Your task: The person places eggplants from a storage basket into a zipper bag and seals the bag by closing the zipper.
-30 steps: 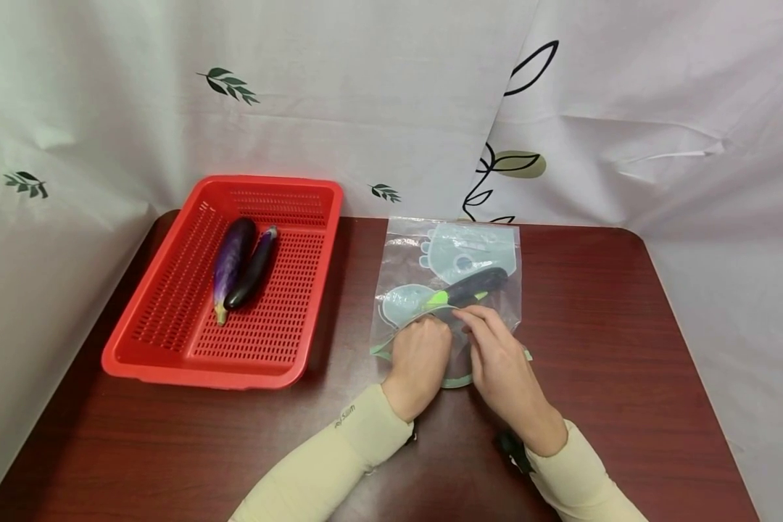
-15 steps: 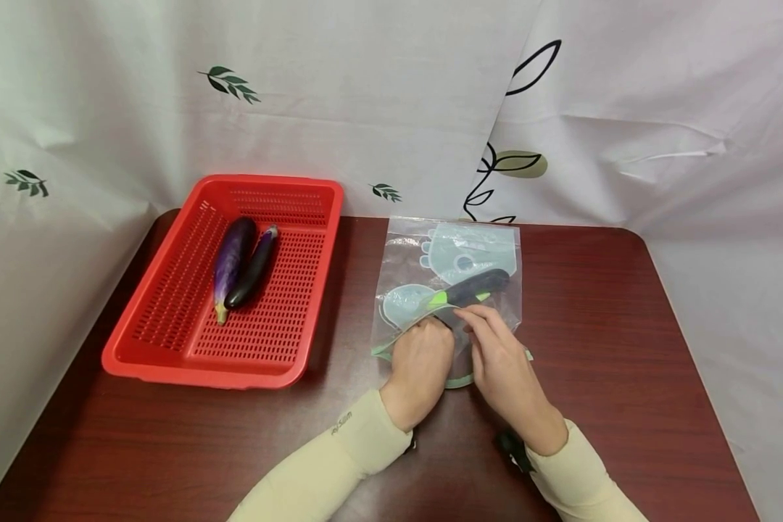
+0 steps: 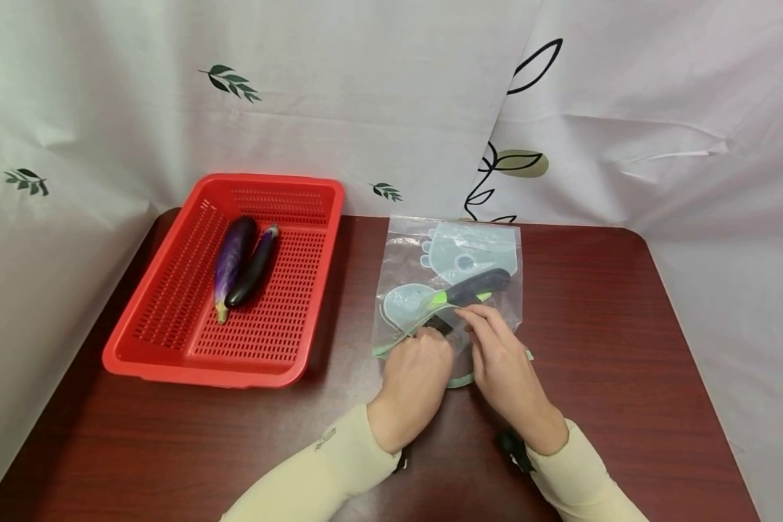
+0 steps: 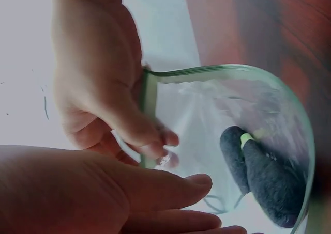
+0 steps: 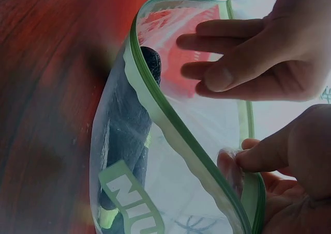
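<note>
A clear zip bag (image 3: pixel 406 254) with pale blue printed shapes and a green-edged mouth lies on a dark red-brown bench (image 3: pixel 600 326), its mouth towards the person. Inside are dark, oblong objects (image 3: pixel 478 286) with bright green parts. The right hand (image 3: pixel 505 370) pinches one side of the bag's rim between thumb and fingers. The left hand (image 3: pixel 417 377) is at the gaping mouth, its fingers (image 5: pixel 232 71) fairly straight, slightly spread and holding nothing. Both arms wear pale yellow sleeves (image 3: pixel 313 464). To the left, near the bag but apart from it, a red perforated basket (image 3: pixel 326 290) holds two purple eggplants (image 3: pixel 235 250) side by side, touching. Behind hangs white cloth (image 3: pixel 365 87) printed with leaves.
</note>
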Motion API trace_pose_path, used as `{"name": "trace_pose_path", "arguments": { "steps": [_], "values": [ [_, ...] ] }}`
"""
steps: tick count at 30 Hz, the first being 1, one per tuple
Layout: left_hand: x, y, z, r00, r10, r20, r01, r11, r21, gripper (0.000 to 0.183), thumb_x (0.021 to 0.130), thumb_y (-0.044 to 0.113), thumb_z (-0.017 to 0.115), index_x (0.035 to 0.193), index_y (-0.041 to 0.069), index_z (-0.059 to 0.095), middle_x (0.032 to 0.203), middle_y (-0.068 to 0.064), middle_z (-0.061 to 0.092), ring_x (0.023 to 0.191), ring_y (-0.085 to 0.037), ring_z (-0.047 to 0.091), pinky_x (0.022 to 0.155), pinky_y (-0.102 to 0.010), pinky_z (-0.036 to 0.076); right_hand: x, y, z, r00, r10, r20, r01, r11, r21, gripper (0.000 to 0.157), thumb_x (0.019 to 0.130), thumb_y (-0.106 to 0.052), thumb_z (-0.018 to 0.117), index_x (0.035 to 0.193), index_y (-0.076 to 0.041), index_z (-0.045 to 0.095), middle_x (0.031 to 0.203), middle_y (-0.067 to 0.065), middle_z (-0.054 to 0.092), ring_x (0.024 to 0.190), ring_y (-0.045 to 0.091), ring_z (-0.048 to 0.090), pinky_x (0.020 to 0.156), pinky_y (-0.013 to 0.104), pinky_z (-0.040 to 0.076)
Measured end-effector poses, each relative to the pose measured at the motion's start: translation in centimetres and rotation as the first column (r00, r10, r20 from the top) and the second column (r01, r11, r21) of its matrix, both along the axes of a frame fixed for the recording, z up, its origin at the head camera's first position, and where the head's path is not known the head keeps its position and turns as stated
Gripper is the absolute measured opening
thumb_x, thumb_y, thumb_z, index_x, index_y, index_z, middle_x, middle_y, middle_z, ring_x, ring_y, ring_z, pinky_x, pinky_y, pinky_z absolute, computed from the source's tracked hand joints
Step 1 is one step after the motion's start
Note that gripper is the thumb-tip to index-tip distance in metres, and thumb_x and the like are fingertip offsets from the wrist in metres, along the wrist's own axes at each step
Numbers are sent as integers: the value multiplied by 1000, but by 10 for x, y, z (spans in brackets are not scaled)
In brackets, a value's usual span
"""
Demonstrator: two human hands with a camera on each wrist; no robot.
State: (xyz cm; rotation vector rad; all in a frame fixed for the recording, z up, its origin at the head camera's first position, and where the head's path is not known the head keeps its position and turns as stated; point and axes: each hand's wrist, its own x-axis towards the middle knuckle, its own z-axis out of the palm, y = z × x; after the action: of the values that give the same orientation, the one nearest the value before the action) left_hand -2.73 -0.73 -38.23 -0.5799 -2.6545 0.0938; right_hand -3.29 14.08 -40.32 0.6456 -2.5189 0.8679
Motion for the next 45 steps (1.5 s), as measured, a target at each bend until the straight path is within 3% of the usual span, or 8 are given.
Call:
{"name": "trace_pose_path", "arguments": {
  "steps": [5,12,27,33,39,45],
  "values": [
    [4,-6,7,1000,8,25,-9,998,60,5,79,3,71,79,4,66,63,-2,57,47,-14,61,40,-26,46,0,0,0,1000,0,2,0,1000,-1,42,87,18,60,126,3,62,122,16,58,95,20,65,73,35,56],
    [8,-17,20,997,6,79,-12,997,77,7,83,5,72,80,6,65,65,-4,59,50,-19,65,41,-28,49,-1,-1,-1,1000,7,-6,-7,1000,-6,43,86,19,60,126,4,61,122,16,58,96,21,65,74,35,56],
    [3,-43,36,980,-48,195,9,980,198,13,85,7,72,75,5,63,63,-9,64,51,-30,64,42,-40,48,-1,-1,0,1000,-4,-10,4,1000,9,43,86,19,61,126,4,62,121,16,58,97,21,65,77,35,56],
    [1,-53,40,976,-75,206,25,971,237,19,85,18,79,81,6,66,66,-8,63,52,-32,63,43,-42,48,-2,0,1,1000,-6,-10,6,1000,10,43,85,19,62,126,4,62,121,16,58,96,21,65,77,35,57],
    [-2,-70,44,974,-102,202,44,960,275,15,84,16,79,87,6,67,70,-8,65,57,-31,65,48,-44,50,-1,0,2,1000,-7,3,7,1000,4,41,87,17,62,126,4,62,122,15,58,97,20,64,77,35,56],
    [-7,-86,50,957,-184,226,108,943,314,25,85,14,79,106,2,72,83,-9,71,68,-28,70,57,-43,56,-1,0,2,1000,-7,7,7,1000,5,41,87,17,61,126,4,62,122,15,58,99,20,64,78,35,56]
  ]
}}
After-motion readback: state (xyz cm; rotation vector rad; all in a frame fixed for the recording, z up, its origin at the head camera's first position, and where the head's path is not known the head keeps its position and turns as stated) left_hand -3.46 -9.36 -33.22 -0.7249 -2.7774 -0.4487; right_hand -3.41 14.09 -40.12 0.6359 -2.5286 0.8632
